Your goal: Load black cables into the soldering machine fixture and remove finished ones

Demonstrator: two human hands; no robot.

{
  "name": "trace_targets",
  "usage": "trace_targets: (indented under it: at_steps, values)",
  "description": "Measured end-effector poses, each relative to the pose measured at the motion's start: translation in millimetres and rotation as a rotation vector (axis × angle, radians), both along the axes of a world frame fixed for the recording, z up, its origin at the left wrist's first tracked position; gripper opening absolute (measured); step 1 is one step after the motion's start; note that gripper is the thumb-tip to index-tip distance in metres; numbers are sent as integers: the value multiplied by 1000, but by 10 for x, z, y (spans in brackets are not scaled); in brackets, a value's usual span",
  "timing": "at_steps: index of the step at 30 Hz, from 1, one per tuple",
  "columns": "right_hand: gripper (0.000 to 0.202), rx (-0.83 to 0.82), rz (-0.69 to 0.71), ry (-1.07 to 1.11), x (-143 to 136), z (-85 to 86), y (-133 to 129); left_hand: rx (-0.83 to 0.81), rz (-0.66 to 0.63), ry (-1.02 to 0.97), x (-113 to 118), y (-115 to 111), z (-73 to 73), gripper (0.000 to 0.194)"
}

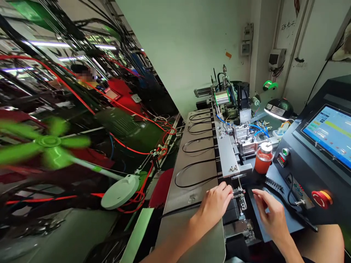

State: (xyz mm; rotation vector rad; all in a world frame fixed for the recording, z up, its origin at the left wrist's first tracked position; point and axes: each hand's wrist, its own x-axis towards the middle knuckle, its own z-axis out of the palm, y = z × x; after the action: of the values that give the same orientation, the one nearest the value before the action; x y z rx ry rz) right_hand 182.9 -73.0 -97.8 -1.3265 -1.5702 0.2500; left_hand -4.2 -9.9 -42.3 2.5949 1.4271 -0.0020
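Observation:
My left hand (pixel 215 200) is closed at the metal clamp fixture (pixel 241 199) on the front of the machine, its fingertips pressed to the fixture's left side. A black cable (pixel 182 209) runs along the grey plate and in under this hand, which grips it; the cable's end is hidden by the fingers. Just right of the fixture, my right hand (pixel 271 212) is raised with thumb and forefinger brought together at the tips. Whatever may be between those tips is too small to make out. Several looped black cables (pixel 196 162) lie farther along the plate, their ends in the machine's track.
A jar of orange-red liquid (pixel 263 159) and a black brush (pixel 275 184) stand right of the fixture. Beyond are a wire spool (pixel 222 98) and a lit lamp (pixel 279 109). A touchscreen (pixel 330 128) and red stop button (pixel 321 199) are at right, a green fan (pixel 49 141) at left.

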Motion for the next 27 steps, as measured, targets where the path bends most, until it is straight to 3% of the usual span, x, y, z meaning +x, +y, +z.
trace_targets:
  at_steps: [5, 12, 17, 27]
  values:
    - [19, -19, 15, 64, -7, 121, -84, -8, 43, 8, 6, -8, 56, 13]
    - [15, -21, 21, 54, 31, 115, -147, -57, 14, 35, -44, -30, 159, 21]
    - [16, -49, 20, 46, 75, 137, -189, -87, 60, 64, -101, -2, 209, 17]
    - [18, -49, -27, -7, 166, 229, -299, -19, -5, 29, -86, -8, 237, 16]
